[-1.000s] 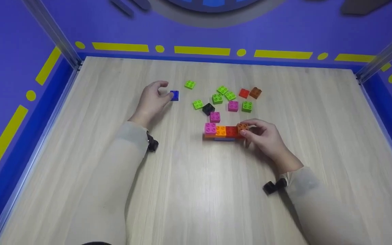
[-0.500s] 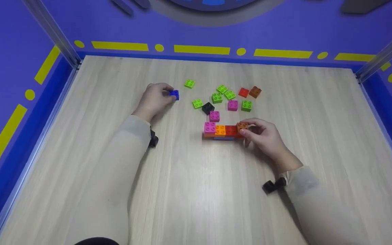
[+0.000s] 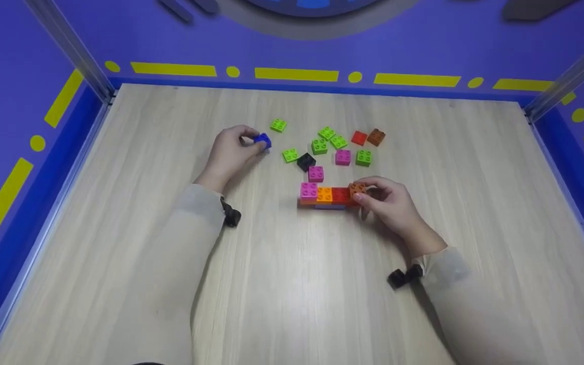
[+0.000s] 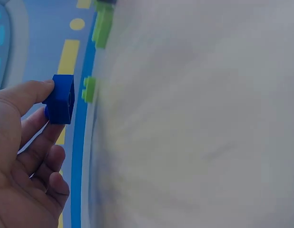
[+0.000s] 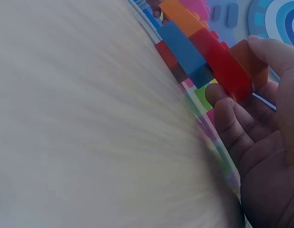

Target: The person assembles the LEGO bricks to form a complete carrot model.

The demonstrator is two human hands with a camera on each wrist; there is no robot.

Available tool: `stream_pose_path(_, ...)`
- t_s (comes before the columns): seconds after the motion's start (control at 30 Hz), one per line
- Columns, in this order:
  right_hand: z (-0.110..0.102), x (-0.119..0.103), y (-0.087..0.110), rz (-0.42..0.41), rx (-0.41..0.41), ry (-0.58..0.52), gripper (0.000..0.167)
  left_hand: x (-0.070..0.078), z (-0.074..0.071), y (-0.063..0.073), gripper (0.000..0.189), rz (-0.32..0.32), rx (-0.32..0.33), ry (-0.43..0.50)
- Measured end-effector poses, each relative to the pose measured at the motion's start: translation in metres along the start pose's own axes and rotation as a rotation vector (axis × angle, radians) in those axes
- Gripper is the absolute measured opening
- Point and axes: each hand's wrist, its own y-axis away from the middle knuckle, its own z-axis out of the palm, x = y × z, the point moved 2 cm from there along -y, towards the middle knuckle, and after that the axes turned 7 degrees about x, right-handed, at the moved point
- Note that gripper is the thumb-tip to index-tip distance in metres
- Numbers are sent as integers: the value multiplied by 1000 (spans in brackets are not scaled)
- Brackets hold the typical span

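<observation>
My left hand (image 3: 230, 154) pinches a blue brick (image 3: 263, 140) between thumb and fingers, on the left of the loose bricks. In the left wrist view this blue brick (image 4: 60, 100) sits at the thumb tip, its hollow underside turned sideways. My right hand (image 3: 396, 209) grips the right end of a built block row, thumb on the brown brick (image 3: 357, 189). Along the row's top run a pink brick (image 3: 308, 190), an orange brick (image 3: 324, 194) and a red brick (image 3: 340, 194). Lower down in the right wrist view, a blue brick (image 5: 181, 50) forms part of the row.
Behind the row lie loose bricks: several green ones (image 3: 319, 146), a black one (image 3: 306, 162), two pink ones (image 3: 342, 157), a red one (image 3: 359, 137) and a brown one (image 3: 376, 137). Blue walls (image 3: 297, 45) border the wooden table (image 3: 271, 284) at the back and sides.
My left fingers have closed round the blue brick, which is now turned and shifted slightly from its earlier place. The right hand keeps its hold on the row.
</observation>
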Motion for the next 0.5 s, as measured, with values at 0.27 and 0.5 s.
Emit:
stream_pose_path(0.27, 3, -2, -1, -9, -4, -10, 30, 23, 11, 20, 32, 78, 11, 79)
stream_pose_path(0.5, 0, 0, 0, -6, -5, -32, 31, 50, 21, 42, 36, 162, 10, 122)
